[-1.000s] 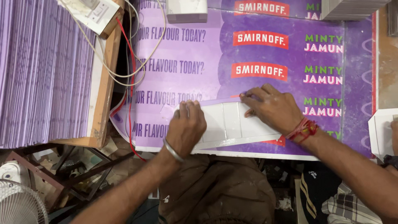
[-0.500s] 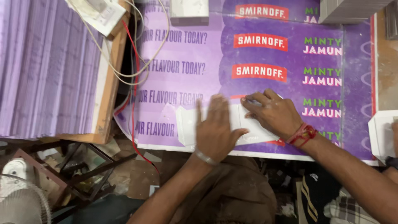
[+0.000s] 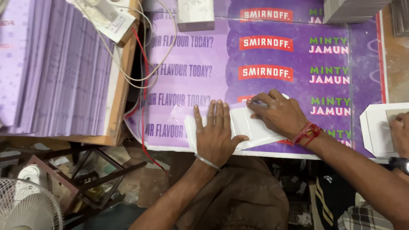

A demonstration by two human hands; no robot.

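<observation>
Head view: white card blank long axis left-right.

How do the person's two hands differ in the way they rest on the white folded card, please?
The left hand lies flat, fingers spread and pointing up the table; the right hand is curled, fingertips pressing the card's upper edge. The left wrist wears a metal bangle, the right a red thread. Both press on the white card.

the hands hide much of the white card; another hand is cut off.
</observation>
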